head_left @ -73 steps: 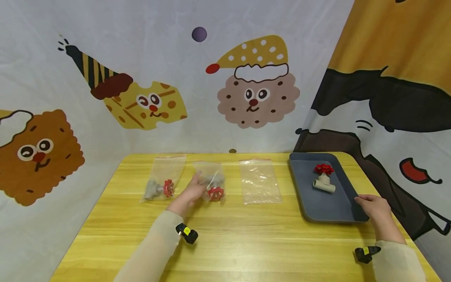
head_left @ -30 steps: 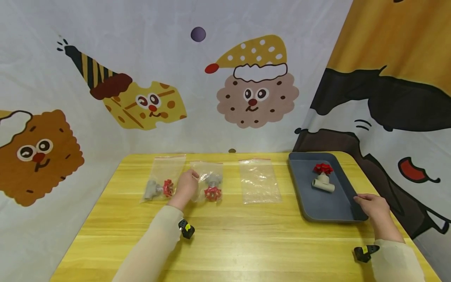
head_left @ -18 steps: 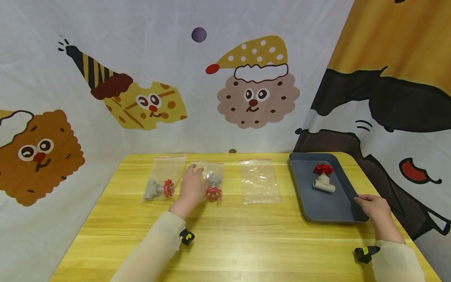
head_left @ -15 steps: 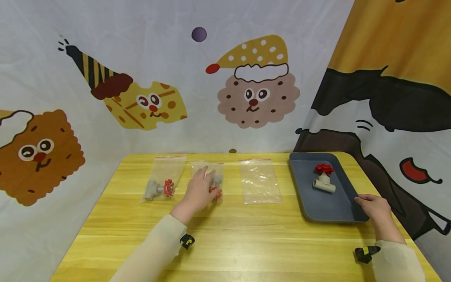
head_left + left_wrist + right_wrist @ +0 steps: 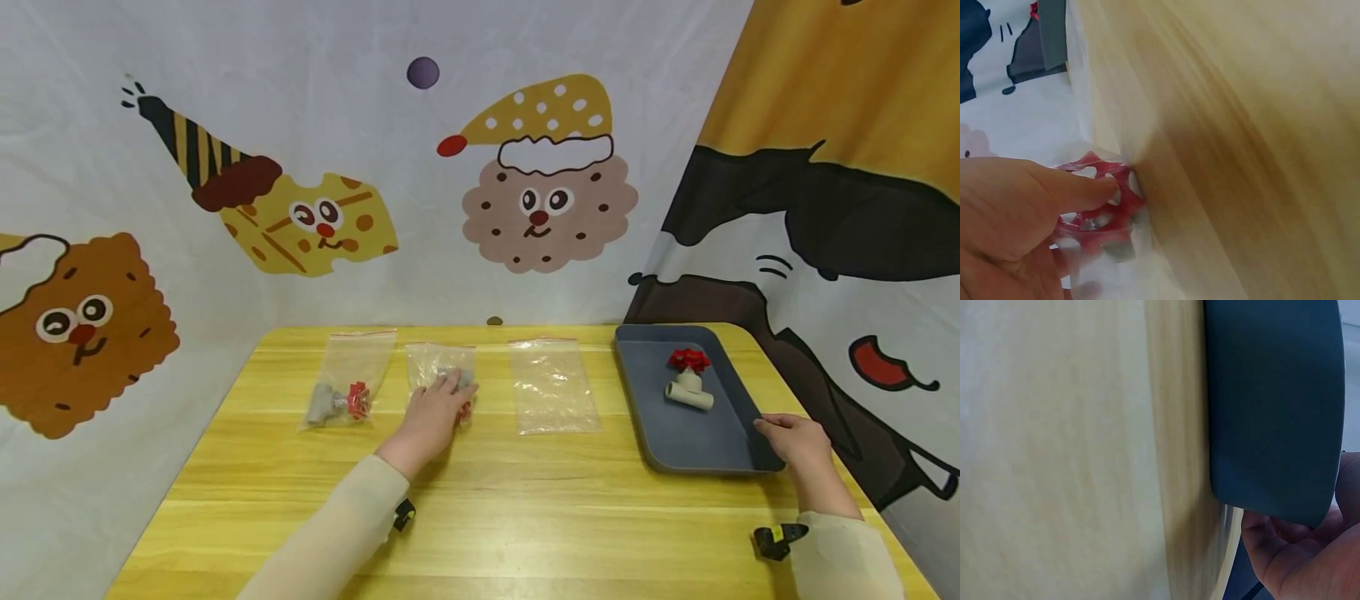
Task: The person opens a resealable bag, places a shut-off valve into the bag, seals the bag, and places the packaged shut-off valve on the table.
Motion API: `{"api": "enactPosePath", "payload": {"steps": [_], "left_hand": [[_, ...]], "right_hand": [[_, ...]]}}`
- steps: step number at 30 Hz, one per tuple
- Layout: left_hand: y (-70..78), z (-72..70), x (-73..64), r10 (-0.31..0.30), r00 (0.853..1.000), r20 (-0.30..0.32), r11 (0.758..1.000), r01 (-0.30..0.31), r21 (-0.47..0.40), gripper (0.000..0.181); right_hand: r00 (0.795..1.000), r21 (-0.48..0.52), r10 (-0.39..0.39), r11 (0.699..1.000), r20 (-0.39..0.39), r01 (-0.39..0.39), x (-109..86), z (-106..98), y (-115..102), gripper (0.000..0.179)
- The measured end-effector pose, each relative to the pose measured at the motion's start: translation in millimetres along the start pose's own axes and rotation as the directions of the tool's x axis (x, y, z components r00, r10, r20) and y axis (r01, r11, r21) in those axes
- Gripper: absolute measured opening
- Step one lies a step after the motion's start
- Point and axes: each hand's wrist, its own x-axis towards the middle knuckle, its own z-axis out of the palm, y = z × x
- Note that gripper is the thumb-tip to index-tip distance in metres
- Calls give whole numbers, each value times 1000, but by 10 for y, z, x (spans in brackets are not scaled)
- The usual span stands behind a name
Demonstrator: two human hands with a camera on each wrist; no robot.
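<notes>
My left hand (image 5: 431,421) lies over a grey valve with a red handwheel (image 5: 1124,203), packed in a clear zip bag (image 5: 426,360) at the table's left-centre. In the left wrist view the thumb presses the handwheel through the plastic, with fingers around the far side; part of the valve is hidden under the hand. At the right, my right hand (image 5: 802,446) grips the near right rim of a dark grey tray (image 5: 697,442), thumb on one side and fingers on the other. A beige valve with a red handwheel (image 5: 688,385) sits inside the tray.
Left of the left hand lies another bagged valve (image 5: 337,402). A flat, empty-looking zip bag (image 5: 555,387) lies between the left hand and the tray. All stand on a yellow wooden table (image 5: 510,517), with a cartoon-printed curtain (image 5: 420,250) behind its far edge.
My left hand drew back left off the bag, then came right again and down over the bagged valve, which now lies slightly left of before. The right hand and tray have stayed put.
</notes>
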Motion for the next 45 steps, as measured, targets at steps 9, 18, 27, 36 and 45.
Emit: {"api": "enactPosePath", "payload": {"steps": [9, 18, 27, 36, 45], "left_hand": [[-85, 55, 176, 0, 1000, -25, 998, 1, 60, 55], [53, -1, 168, -17, 999, -38, 999, 18, 50, 50], [385, -41, 190, 15, 996, -86, 997, -21, -68, 48], [677, 22, 282, -120, 984, -131, 923, 62, -381, 48], [800, 217, 435, -326, 945, 13, 821, 290, -492, 61]], "right_hand": [[1000, -4, -2, 1000, 2, 2, -11, 13, -25, 53], [1000, 25, 10, 1000, 16, -10, -13, 2, -57, 55], [1000, 21, 25, 999, 8, -25, -27, 6, -54, 53], [1000, 2, 24, 1000, 11, -24, -16, 4, -27, 53], [1000, -3, 25, 1000, 13, -25, -24, -18, -34, 55]]}}
